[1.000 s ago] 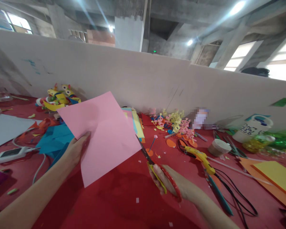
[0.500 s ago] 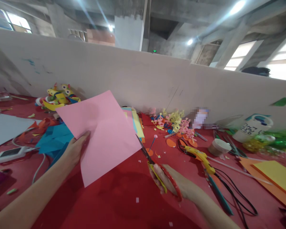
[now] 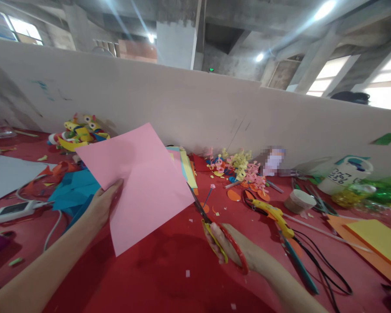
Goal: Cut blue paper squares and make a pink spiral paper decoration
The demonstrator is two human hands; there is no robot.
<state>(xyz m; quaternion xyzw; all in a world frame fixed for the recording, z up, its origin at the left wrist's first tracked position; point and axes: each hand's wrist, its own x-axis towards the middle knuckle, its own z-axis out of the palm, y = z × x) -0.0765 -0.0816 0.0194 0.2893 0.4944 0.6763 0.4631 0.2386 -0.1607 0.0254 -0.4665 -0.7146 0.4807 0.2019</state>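
A large sheet of pink paper (image 3: 150,187) is tilted up above the red table, pinched along its left side by my left hand (image 3: 106,202). The fingers behind the sheet are hidden. My right hand (image 3: 226,243) is wrapped round the handles of a pair of scissors (image 3: 203,213), one handle red and the other yellow. The blades point up and left, at the sheet's lower right corner. Part of the blades is behind the paper, so how far they are apart is hard to see.
A yellow glue gun (image 3: 275,217) with a black cord lies to the right, near a paper cup (image 3: 299,202). Small pink and yellow paper flowers (image 3: 241,165) stand by the white partition (image 3: 133,95). Blue paper (image 3: 73,189) lies left; yellow sheets (image 3: 382,239) lie far right.
My right hand and the scissors have shifted very slightly at the paper's corner. The pink sheet and my left hand are practically still.
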